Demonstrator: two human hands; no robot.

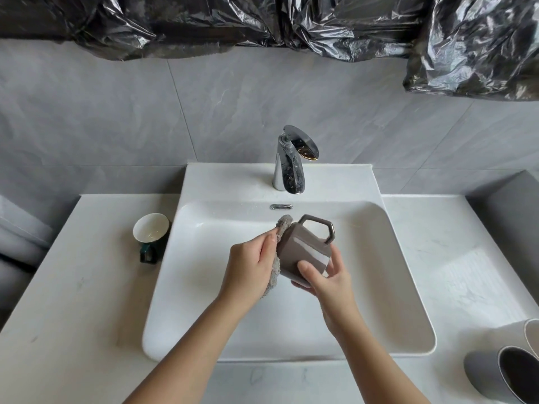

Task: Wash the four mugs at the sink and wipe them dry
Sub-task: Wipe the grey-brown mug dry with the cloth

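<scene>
Over the white sink basin my right hand grips a brown angular mug tipped on its side, handle upward. My left hand presses a grey cloth against the mug's mouth. A dark green mug with a white inside stands upright on the counter left of the basin. Two more mugs sit at the right edge: a grey one with a dark inside and a pale one, partly cut off.
A chrome faucet stands behind the basin; no water runs. The white counter extends on both sides. Black plastic sheeting hangs over the grey tiled wall. A grey block stands at the far right.
</scene>
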